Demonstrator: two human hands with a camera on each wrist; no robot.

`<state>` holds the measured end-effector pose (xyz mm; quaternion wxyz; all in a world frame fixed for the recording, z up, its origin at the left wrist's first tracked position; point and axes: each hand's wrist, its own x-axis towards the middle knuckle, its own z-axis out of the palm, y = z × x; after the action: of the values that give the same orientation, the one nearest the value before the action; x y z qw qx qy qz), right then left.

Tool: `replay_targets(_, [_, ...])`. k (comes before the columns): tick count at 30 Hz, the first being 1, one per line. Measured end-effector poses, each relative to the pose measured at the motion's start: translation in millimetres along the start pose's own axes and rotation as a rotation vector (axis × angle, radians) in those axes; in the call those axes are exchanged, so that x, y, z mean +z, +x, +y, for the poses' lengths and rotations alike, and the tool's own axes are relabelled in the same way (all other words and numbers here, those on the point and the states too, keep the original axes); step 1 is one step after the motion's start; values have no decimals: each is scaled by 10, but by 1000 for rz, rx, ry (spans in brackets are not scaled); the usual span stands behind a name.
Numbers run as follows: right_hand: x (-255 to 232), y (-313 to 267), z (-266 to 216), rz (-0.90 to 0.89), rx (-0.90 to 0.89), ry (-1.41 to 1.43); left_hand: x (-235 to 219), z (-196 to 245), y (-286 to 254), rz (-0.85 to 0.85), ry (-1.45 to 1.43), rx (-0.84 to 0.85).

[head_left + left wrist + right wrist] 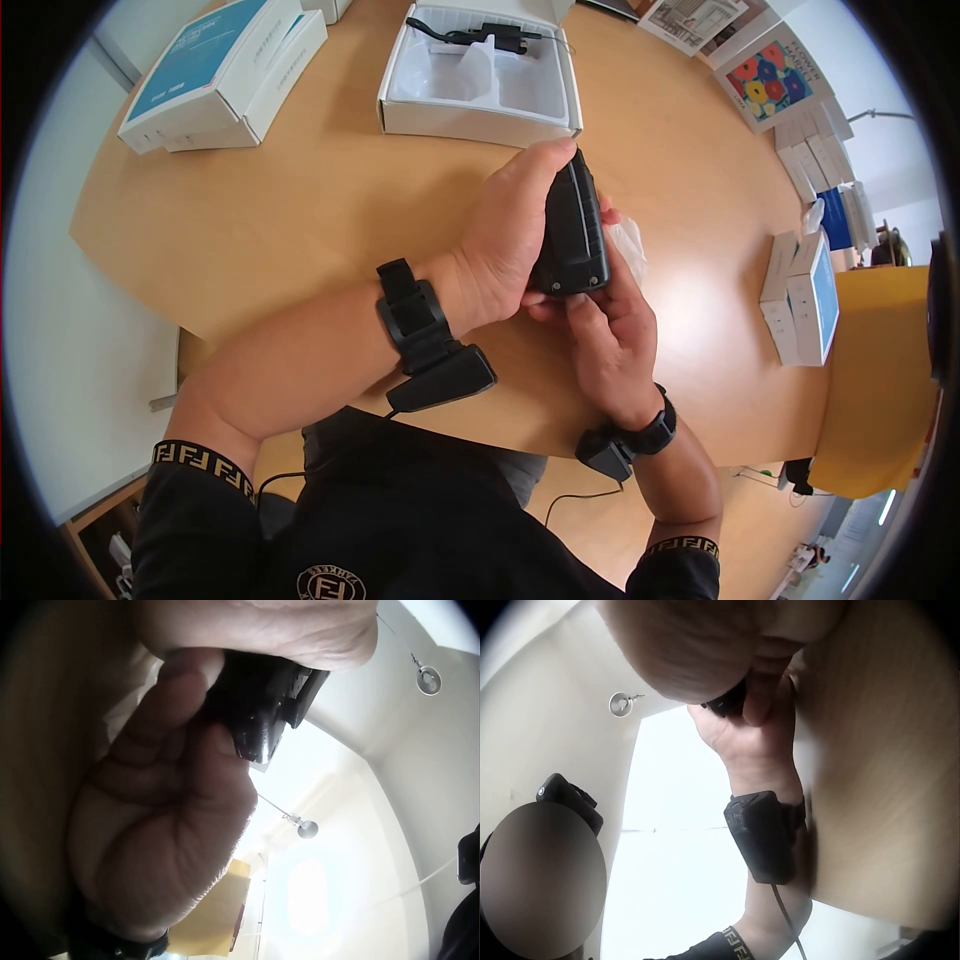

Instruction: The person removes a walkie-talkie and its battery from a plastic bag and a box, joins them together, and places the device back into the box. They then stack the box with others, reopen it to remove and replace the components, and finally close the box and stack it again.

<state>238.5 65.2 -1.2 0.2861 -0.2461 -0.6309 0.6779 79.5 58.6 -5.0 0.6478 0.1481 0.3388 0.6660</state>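
Note:
A black handheld device with a ridged casing and small screws at its near end is held up over the table, in front of the open box. My left hand grips it from the left, the thumb lying along its far left edge. From the near right, my right hand holds its lower end, thumb at the bottom edge and fingers behind its right side. The left wrist view shows the dark end of the device between both hands. In the right wrist view only a small black piece of it shows; the palm hides the rest.
An open white box with a moulded tray and a black cable stands beyond the hands. White-and-blue boxes are stacked at the far left, others at the right. Clear plastic wrap lies behind the right fingers.

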Motion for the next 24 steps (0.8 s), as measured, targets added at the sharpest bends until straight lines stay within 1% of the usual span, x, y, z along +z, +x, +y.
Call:
replay_targets(6, [9, 4, -5, 20, 24, -21, 38, 6, 3, 2, -10, 21])
replay_targets(9, [17, 3, -2, 20, 26, -16, 58, 5, 11, 45, -53, 60])
replay_targets(12, [33, 2, 2, 24, 25, -12, 14, 1, 44, 29, -52, 45])
replay_targets(14, [23, 1, 27, 20, 7, 11, -10, 27, 42, -14, 48, 1])
replay_targets(17, [34, -4, 25, 26, 13, 25, 28, 49, 23, 29, -37, -7])
replay_targets(21, [30, -2, 43, 17, 8, 52, 47, 61, 16, 50, -58, -10])
replay_targets(23, [35, -2, 36, 22, 0, 15, 10, 69, 19, -6, 22, -36])
replay_targets(24, [34, 0, 24, 23, 1, 14, 5, 63, 21, -7, 21, -37])
